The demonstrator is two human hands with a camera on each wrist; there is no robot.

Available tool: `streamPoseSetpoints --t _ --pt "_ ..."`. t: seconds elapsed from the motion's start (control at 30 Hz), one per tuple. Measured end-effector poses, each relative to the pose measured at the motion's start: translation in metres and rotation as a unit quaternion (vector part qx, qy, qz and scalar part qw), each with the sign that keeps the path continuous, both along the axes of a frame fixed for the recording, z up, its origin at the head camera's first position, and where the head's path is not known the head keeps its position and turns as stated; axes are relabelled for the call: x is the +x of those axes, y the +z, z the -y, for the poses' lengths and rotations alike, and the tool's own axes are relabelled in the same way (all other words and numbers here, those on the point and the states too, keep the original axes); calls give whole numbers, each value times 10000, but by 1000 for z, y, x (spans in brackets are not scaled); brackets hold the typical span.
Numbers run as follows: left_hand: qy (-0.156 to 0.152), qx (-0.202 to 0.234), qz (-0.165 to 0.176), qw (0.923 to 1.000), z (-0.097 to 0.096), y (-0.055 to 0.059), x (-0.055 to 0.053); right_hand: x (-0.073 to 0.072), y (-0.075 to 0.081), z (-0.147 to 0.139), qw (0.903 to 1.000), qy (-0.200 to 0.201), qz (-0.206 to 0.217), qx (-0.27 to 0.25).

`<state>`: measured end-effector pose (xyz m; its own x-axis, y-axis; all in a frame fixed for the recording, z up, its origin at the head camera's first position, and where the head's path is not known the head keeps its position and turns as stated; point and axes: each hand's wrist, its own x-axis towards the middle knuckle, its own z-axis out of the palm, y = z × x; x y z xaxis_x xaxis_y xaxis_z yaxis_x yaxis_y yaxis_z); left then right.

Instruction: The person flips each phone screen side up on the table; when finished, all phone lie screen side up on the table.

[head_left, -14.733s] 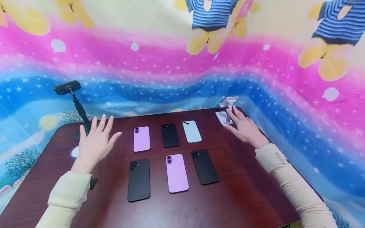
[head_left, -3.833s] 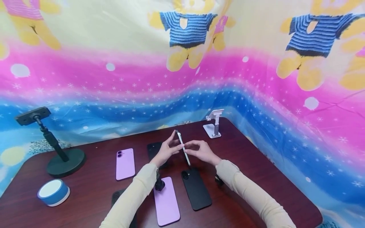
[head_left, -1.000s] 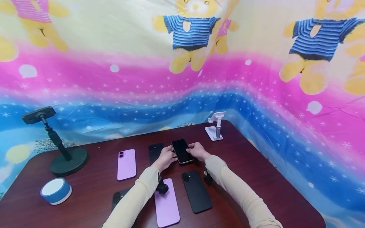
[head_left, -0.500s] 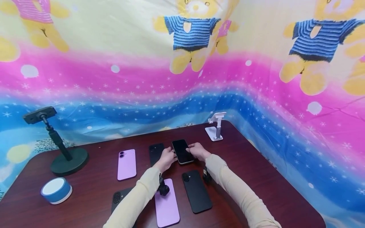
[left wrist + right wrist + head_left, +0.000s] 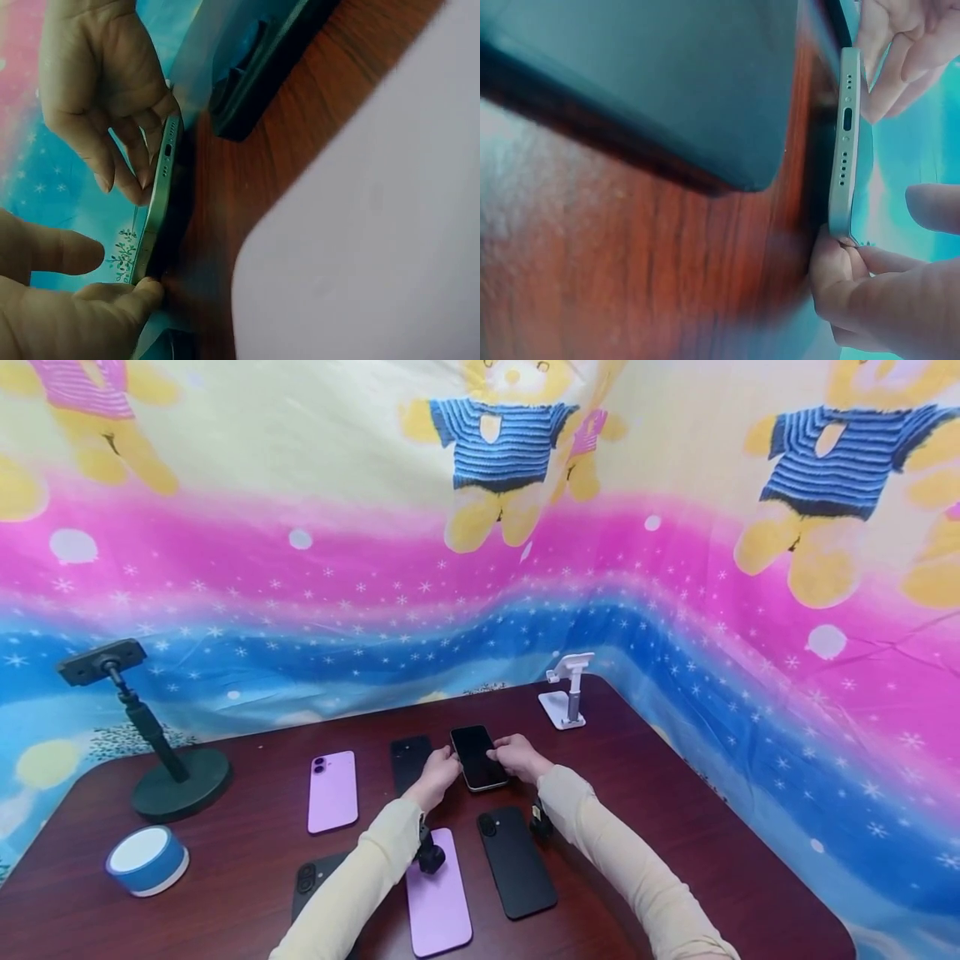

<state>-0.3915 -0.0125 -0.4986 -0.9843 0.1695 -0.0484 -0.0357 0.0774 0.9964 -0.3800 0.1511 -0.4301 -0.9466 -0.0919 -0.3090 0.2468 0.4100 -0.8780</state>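
Observation:
Screen side up, a smartphone (image 5: 478,758) with a pale metal rim lies between both hands near the far middle of the table, dark display showing. My left hand (image 5: 437,777) grips its left long edge. On the right long edge, my right hand (image 5: 522,757) holds it. The left wrist view shows the left fingertips (image 5: 150,291) curled at the phone's edge, thumb lifted. Similarly, the right fingertips (image 5: 831,259) hook at the edge in the right wrist view, below the charging port. A black phone (image 5: 409,760) lies left of it, partly hidden by my left hand.
Face down lie a purple phone (image 5: 333,792), another purple phone (image 5: 438,902), a black phone (image 5: 517,864) and a dark phone (image 5: 311,881) half under my left sleeve. A dark stand (image 5: 180,785), a blue-white round object (image 5: 147,862) and a white phone stand (image 5: 572,697) stand around.
Both hands were spread apart at first, the pale phone back up. Later they held it tilted on edge; it now lies screen up. Over the last second, hands and phone barely moved.

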Motion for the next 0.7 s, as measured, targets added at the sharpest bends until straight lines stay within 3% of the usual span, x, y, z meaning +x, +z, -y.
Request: streamPoseSetpoints --t 0.13,0.17,0.27,0.4,0.47,0.5,0.6,0.7 --pt "125 -524 -21 9985 -1 28 19 1 2 2 9999 -3 -26 141" --pt "180 -602 59 9980 -4 30 19 1 2 2 9998 8 -42 200" --pt "244 -905 -62 9956 -2 22 12 1 1 2 9995 74 -115 286" --pt "143 -1020 -358 9940 5 -48 -42 0 -1 0 9991 185 -226 320" --pt "9 -866 -267 9959 7 -60 -52 0 -2 -1 9992 205 -202 286" --pt "-39 -759 -218 9969 7 -74 -64 -1 -2 -2 9993 199 -179 244" --pt "-269 -126 -121 9995 7 -72 -62 -2 -2 -3 9998 139 -119 93" --pt "-397 360 -83 9985 6 -78 -68 -3 -3 -5 9999 69 -95 -64"
